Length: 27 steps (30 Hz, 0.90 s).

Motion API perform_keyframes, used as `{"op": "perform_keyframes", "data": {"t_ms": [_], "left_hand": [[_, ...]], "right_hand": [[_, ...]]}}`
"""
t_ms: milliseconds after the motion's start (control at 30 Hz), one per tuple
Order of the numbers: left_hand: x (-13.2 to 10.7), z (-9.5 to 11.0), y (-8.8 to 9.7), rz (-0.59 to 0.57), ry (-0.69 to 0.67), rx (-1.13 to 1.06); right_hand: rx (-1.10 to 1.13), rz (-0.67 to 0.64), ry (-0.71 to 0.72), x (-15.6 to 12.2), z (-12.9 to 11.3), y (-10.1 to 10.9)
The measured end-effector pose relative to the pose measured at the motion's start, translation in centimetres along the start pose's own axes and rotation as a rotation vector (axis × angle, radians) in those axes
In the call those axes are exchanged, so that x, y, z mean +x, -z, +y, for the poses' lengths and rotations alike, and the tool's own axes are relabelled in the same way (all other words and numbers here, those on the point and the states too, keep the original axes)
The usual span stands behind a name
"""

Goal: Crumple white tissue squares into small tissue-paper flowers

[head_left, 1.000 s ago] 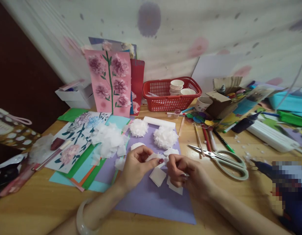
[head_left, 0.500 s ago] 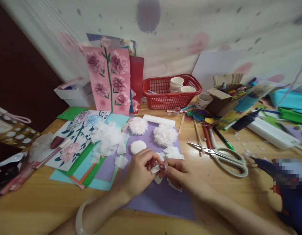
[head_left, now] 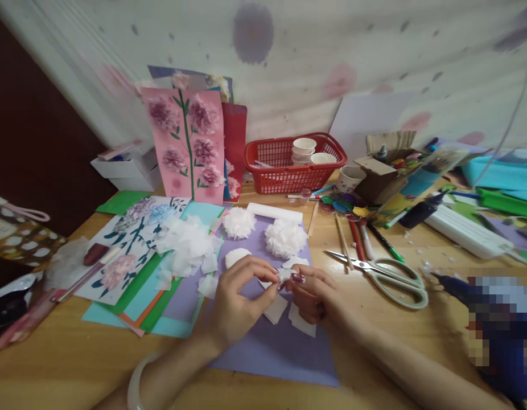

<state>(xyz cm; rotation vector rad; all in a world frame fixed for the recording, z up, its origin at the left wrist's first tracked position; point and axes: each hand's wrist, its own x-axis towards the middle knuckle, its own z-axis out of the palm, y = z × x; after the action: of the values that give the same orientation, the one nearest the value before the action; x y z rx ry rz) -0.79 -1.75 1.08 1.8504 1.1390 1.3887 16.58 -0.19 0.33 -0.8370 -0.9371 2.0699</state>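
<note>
Left hand and right hand pinched closed on small white tissue piece, above purple sheet; tissue pompoms near its far edge.

On the worktop, paper pieces lie before two pompoms on a sheet; scissors sit right of it, a basket with cups inside stands behind.

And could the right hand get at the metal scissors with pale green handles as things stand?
Probably yes: the scissors lie just right of the right hand, their handles uncovered. The hand appears to pinch a small white paper piece, though, so it would likely need to release that first.
</note>
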Motion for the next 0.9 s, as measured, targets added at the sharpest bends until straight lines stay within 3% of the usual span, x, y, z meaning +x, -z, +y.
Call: {"op": "perform_keyframes", "data": {"t_ms": [133,367,700,900], "left_hand": [[-0.4,-0.72,-0.06,0.028,0.088,-0.117],[-0.57,-0.73,-0.05,0.028,0.116,-0.21],[0.03,-0.07,-0.51,-0.063,0.37,-0.313],[0.21,-0.26,-0.49,-0.044,0.339,-0.268]], "right_hand": [[-0.162,-0.04,0.099,-0.03,0.35,0.13],[-0.376,0.045,0.188,-0.46,0.0,-0.38],[-0.389,0.054,0.149,-0.49,0.03,-0.25],[-0.335,0.04,0.166,-0.61,0.14,0.08]]}}
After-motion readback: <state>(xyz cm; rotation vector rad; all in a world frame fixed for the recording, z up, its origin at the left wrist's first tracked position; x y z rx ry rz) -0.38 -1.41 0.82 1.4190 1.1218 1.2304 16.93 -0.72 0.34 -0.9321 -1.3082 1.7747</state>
